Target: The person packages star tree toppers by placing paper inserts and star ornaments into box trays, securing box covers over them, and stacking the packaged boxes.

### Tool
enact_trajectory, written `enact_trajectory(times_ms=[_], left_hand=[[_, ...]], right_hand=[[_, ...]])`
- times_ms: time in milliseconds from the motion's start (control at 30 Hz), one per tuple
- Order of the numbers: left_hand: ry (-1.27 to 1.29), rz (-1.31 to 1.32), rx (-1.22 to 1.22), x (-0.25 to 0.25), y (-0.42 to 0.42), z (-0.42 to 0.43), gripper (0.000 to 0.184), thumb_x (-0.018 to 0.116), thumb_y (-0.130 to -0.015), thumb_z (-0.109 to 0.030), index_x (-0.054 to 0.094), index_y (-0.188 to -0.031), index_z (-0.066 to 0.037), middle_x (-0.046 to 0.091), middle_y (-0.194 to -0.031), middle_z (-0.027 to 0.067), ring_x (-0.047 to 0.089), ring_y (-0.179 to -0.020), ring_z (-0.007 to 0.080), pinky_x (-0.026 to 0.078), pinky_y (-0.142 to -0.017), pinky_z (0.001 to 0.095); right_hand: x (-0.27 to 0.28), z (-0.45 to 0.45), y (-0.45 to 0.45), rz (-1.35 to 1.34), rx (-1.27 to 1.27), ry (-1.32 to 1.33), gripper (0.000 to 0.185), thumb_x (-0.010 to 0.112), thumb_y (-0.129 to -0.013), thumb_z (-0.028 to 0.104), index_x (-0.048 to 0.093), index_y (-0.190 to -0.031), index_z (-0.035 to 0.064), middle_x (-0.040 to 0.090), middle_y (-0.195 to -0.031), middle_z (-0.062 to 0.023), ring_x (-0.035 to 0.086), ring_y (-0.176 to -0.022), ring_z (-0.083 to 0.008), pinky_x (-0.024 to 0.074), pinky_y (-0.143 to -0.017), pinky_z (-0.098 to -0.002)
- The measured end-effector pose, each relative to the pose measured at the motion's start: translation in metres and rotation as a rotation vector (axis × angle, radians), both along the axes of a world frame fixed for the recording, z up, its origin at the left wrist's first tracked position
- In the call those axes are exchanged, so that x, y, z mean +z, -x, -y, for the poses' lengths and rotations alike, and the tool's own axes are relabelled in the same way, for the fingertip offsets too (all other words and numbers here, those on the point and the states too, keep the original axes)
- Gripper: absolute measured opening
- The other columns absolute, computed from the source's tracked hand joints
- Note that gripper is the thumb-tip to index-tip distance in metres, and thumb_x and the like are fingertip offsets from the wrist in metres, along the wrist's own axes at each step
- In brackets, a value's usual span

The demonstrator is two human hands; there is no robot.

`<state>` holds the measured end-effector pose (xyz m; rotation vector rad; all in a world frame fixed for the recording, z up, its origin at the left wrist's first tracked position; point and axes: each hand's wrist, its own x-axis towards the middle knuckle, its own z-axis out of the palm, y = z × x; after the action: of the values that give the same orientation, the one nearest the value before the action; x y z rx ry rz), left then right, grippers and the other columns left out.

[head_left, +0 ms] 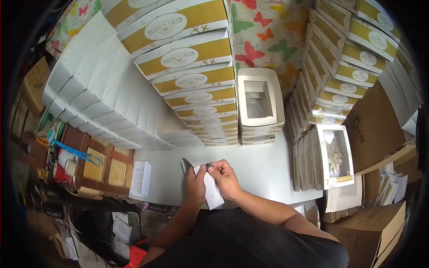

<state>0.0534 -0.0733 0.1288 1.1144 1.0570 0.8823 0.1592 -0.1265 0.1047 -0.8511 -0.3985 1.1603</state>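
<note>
Two hands, the left hand (195, 187) and the right hand (227, 182), grip one paper (214, 195) over the near edge of the table (263, 172). Far boxes (187, 81) look done; this paper looks unfinished.

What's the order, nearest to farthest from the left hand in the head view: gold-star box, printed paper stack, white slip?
1. White slip: at the left hand.
2. Printed paper stack: to the left, on the table.
3. Gold-star box: well to the right.
</note>
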Motion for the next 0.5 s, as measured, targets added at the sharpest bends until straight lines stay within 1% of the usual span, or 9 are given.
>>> enact_trajectory(times_ms=[100,267,367,433,500], left_hand=[[0.044,0.069,-0.075,-0.001,-0.006,-0.002,0.03,0.06,-0.105,-0.021,0.061,-0.123,0.004,0.069,-0.106,0.0126,0.063,-0.091,0.0174,0.051,-0.085,0.0306],[-0.039,0.097,-0.188,0.0,-0.003,-0.021,0.032,0.059,-0.105,-0.023,0.061,-0.123,0.004,0.069,-0.106,0.0128,0.063,-0.091,0.0173,0.051,-0.086,0.031],[-0.096,0.002,-0.251,0.011,0.0,-0.028,0.032,0.059,-0.105,-0.023,0.061,-0.123,0.004,0.069,-0.106,0.0124,0.063,-0.091,0.0171,0.051,-0.086,0.031],[-0.136,-0.054,-0.25,0.014,-0.001,-0.022,0.032,0.059,-0.105,-0.023,0.062,-0.123,0.004,0.07,-0.105,0.0121,0.063,-0.091,0.017,0.051,-0.086,0.0309],[-0.126,-0.069,-0.22,0.01,-0.003,-0.021,0.031,0.06,-0.105,-0.023,0.062,-0.122,0.004,0.07,-0.105,0.012,0.063,-0.091,0.0169,0.051,-0.086,0.0308]], right_hand=[[0.005,0.007,-0.004,-0.041,-0.083,-0.012,0.009,0.062,-0.102,0.0,0.06,-0.111,0.0018,0.065,-0.111,-0.0098,0.056,-0.096,-0.011,0.046,-0.091,-0.0235],[0.012,-0.001,0.0,0.034,-0.177,-0.031,0.007,0.062,-0.102,0.001,0.06,-0.109,0.002,0.065,-0.111,-0.0098,0.056,-0.096,-0.0116,0.046,-0.093,-0.0239],[0.003,-0.01,0.007,-0.024,-0.218,0.012,0.006,0.063,-0.103,0.003,0.06,-0.108,0.0024,0.065,-0.109,-0.0092,0.056,-0.096,-0.0116,0.0456,-0.093,-0.0235],[-0.004,-0.008,0.007,-0.048,-0.196,0.076,0.006,0.064,-0.103,0.004,0.06,-0.107,0.0028,0.064,-0.108,-0.0086,0.056,-0.095,-0.0115,0.0452,-0.093,-0.0232],[-0.007,-0.01,0.006,-0.025,-0.206,0.081,0.006,0.064,-0.103,0.005,0.06,-0.107,0.0032,0.064,-0.107,-0.0079,0.055,-0.094,-0.0113,0.0449,-0.092,-0.023]])
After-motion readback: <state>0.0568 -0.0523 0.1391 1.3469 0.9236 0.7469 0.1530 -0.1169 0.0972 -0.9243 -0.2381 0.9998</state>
